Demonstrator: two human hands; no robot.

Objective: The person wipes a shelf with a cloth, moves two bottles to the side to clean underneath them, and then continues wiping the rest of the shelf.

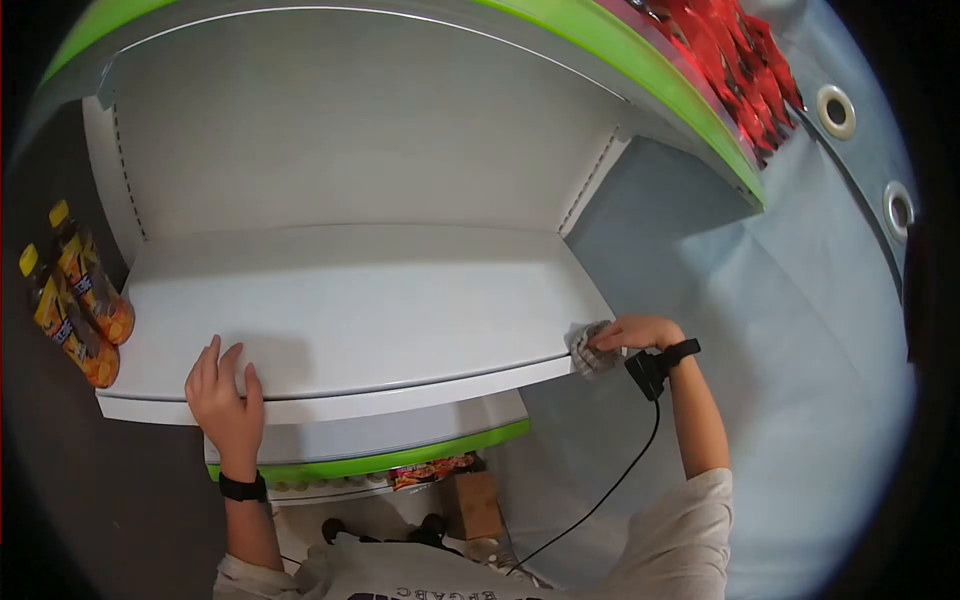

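My left hand [229, 402] rests at the front edge of a white shelf [370, 310], fingers spread over its surface and nothing held. At the shelf's right front corner, my right hand [640, 333] is closed on a crumpled grey cloth [592, 349], which presses against the corner. Black straps circle both wrists, and the right one carries a small black box [648, 374] with a cable running down toward my body.
Two drink bottles [75, 310] with yellow caps stand at the shelf's left end. Above hangs a green-edged shelf [690, 95] with red packets [735, 70]. Below are a lower green-edged shelf [430, 443] and a cardboard box [478, 505]. A grey-blue curtain [800, 300] hangs at right.
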